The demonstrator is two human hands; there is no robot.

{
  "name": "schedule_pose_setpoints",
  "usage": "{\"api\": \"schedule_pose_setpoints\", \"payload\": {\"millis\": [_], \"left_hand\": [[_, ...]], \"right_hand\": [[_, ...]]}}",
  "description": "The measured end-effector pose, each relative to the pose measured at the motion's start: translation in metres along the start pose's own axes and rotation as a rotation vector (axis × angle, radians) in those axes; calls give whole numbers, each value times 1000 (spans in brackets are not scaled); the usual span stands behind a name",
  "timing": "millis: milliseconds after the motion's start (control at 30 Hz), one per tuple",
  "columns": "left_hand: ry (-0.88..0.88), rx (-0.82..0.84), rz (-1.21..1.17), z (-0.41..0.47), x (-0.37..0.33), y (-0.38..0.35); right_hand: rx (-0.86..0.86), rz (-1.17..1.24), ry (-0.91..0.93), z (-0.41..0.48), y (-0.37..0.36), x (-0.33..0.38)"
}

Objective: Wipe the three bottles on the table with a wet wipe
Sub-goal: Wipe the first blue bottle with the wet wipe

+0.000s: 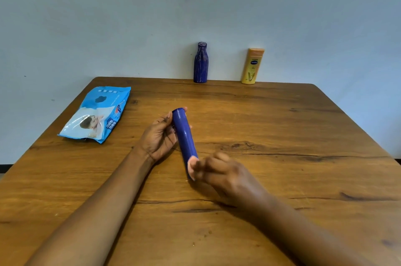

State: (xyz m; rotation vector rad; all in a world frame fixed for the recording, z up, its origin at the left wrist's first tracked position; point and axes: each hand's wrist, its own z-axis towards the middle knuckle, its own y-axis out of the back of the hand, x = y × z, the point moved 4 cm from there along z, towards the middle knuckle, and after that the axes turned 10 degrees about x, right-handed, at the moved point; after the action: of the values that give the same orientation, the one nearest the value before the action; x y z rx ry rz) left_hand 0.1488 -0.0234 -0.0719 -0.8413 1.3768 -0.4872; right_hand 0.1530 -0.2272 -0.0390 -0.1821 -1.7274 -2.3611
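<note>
So, the blue tube (184,135) is gripped near its far end by the left hand (159,137), mid-worktop (282,135); its near end is touched by the right hand (223,172), too blurred for its grip to be told.

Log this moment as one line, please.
left hand: grips blue tube | right hand: at its near end, blurred, grip unclear | untouched: wipes pack, blue bottle, yellow bottle

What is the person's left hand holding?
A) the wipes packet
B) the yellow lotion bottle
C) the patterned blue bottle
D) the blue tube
D: the left hand grips the blue tube, with thumb and fingers curled round its far half.
</note>
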Motion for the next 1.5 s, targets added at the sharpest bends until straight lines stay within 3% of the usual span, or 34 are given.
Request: {"api": "schedule_pose_setpoints", "payload": {"millis": [167, 400, 633, 733, 900, 1167, 1267, 1367, 1500], "left_hand": [[-17, 20, -23, -2, -2, -3], [-30, 91, -121, -4, -2, -3], [-33, -6, -38, 0, 0, 2], [-13, 56, -53, -3, 0, -4], [-89, 113, -125, -5, -1, -11], [-63, 2, -56, -1, -1, 0], [-41, 24, -49, -2, -1, -2], [-46, 93, -94, -4, -1, -6], [-80, 99, -101, -3, -2, -2]], "right_hand": [[-5, -74, 121, 19, 1, -8], [-144, -24, -158, 90, 26, -36], [-66, 115, -102, -1, -1, 12], [-122, 25, -122, 37, 8, 2], [-174, -6, -313, 110, 31, -31], [-14, 11, -223, 11, -1, 21], [-73, -15, -193, 34, 4, 13], [-157, -17, -276, 83, 17, -16], [-128, -8, -298, 101, 22, -29]]}}
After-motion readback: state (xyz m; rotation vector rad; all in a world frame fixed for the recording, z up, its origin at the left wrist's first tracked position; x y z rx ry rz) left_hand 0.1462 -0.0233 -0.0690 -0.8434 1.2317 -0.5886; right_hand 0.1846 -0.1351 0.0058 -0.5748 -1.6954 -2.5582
